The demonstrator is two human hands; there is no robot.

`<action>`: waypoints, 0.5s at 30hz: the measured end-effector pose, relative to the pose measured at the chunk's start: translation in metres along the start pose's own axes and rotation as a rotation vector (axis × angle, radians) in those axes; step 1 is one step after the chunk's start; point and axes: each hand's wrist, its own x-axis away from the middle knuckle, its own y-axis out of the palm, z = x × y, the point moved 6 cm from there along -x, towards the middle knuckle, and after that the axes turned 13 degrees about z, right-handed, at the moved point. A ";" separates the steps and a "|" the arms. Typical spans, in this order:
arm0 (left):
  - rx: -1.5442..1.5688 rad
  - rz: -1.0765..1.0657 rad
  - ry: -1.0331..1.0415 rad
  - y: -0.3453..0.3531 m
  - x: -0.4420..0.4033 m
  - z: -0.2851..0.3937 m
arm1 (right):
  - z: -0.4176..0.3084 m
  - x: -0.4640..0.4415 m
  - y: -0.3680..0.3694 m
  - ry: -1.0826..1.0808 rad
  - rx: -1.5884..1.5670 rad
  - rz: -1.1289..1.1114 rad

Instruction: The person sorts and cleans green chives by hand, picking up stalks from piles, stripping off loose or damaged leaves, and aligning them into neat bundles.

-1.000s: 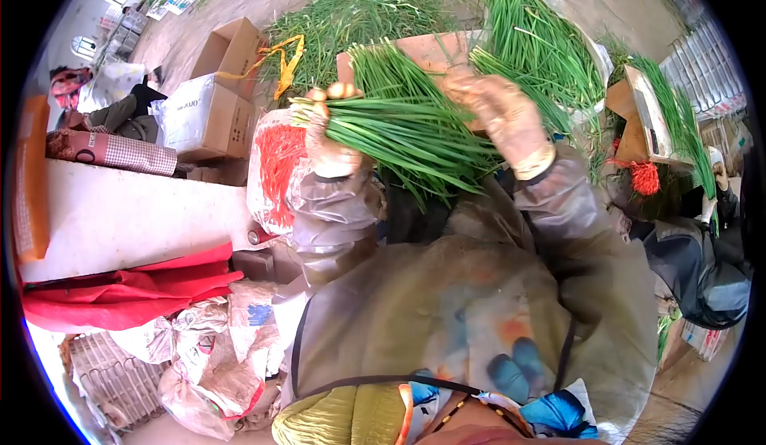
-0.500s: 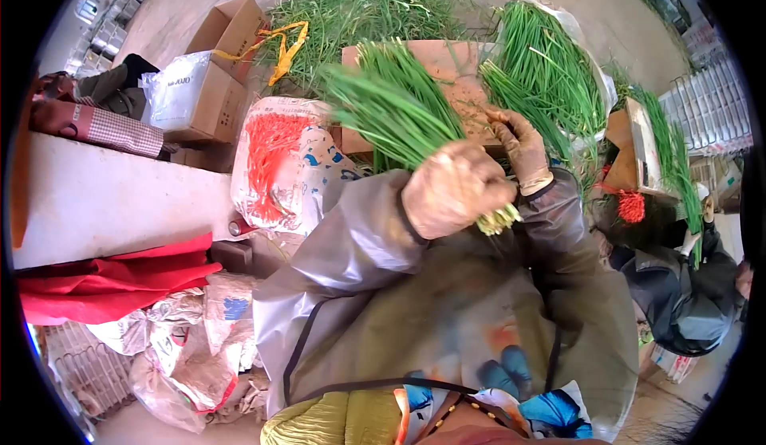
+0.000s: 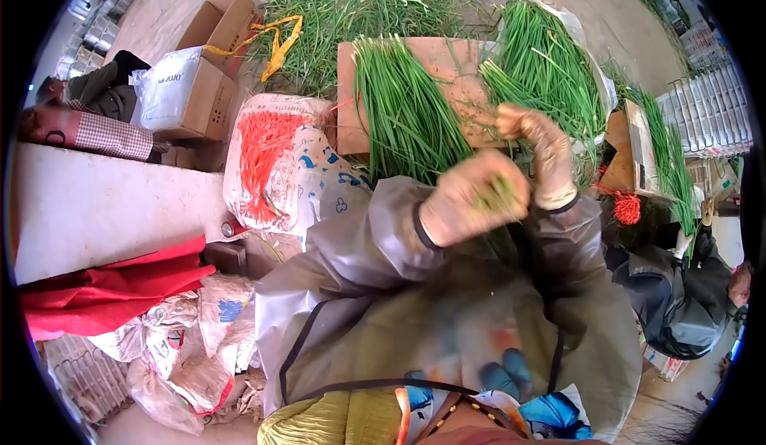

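My left hand [image 3: 472,199], in a soiled glove and blurred by motion, is closed around a bunch of garlic chives. The pale green stem ends [image 3: 498,194] of that bunch face me, and most of its leaves are hidden. Just to the right is my raised gloved right hand [image 3: 546,151], its fingers curled in a pinch; whether anything is between them I cannot make out. Beyond both hands a pile of garlic chives [image 3: 407,110] lies on a brown board [image 3: 467,78].
More chives [image 3: 550,70] lie in a white sack at right. Red ties [image 3: 263,154] rest on a stuffed sack at left, near cardboard boxes [image 3: 211,94]. Loose leaves [image 3: 367,6] cover the floor ahead. Another person [image 3: 678,285] works at far right, beside stacked crates [image 3: 706,110].
My left hand has swung the bunch round, from leaves pointing up and left to stem ends facing me. My right hand has risen slightly and moved a little to the right.
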 end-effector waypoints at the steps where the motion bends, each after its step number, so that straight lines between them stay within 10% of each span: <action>1: 0.096 0.107 -0.038 -0.023 -0.012 -0.011 | 0.004 0.004 0.013 0.017 0.011 -0.064; 5: 0.650 0.621 -0.241 -0.126 -0.024 -0.082 | 0.069 0.039 0.068 -0.241 0.400 -0.194; 8: 0.502 0.730 -0.475 -0.171 -0.023 -0.117 | 0.127 0.031 0.077 0.274 0.339 -0.141; 15: -0.075 0.881 -0.131 -0.291 -0.093 -0.083 | 0.201 -0.125 0.084 0.112 0.327 0.025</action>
